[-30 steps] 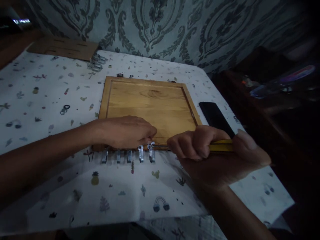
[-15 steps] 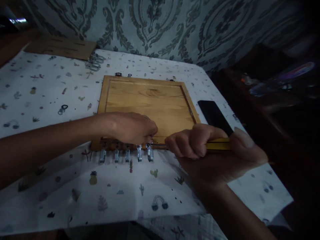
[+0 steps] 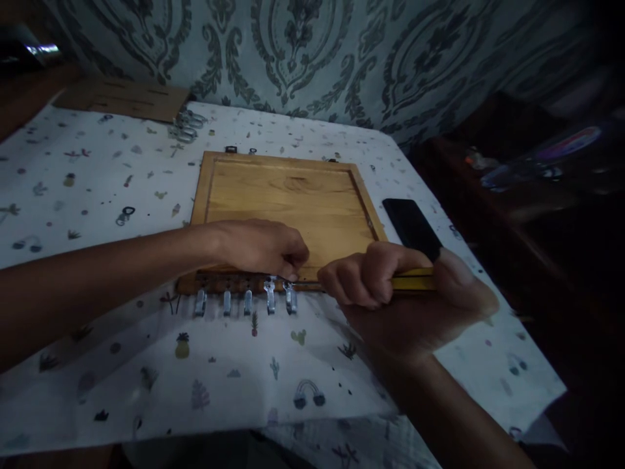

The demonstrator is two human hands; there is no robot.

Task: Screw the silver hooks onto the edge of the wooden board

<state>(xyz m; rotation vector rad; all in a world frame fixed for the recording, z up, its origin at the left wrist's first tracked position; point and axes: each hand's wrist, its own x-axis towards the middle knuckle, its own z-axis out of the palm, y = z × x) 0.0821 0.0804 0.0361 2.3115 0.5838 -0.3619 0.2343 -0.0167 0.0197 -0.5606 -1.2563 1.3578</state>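
Observation:
My right hand (image 3: 375, 286) is wrapped round the yellow handle of a screwdriver (image 3: 414, 279). Its thin shaft points left along the near edge of a framed wooden board (image 3: 293, 195), toward the rightmost metal hook (image 3: 291, 299). My left hand (image 3: 266, 247) reaches over the board's near side, its fingers closed in a pinch at the top of that same hook. Whether a screw sits between the fingertips is hidden. Several more metal hooks (image 3: 248, 302) line the near edge to the left, hanging over the tablecloth.
A black phone-like slab (image 3: 411, 225) lies right of the board. Toward the back left are a brown cardboard piece (image 3: 120, 99) and a cluster of metal hooks (image 3: 187, 126). The printed tablecloth (image 3: 234, 404) reaches the near table edge; patterned wall covering (image 3: 297, 52) rises behind.
My right hand with the screwdriver has shifted slightly left. My left hand stays at the rightmost hook, and the whole view has moved a little.

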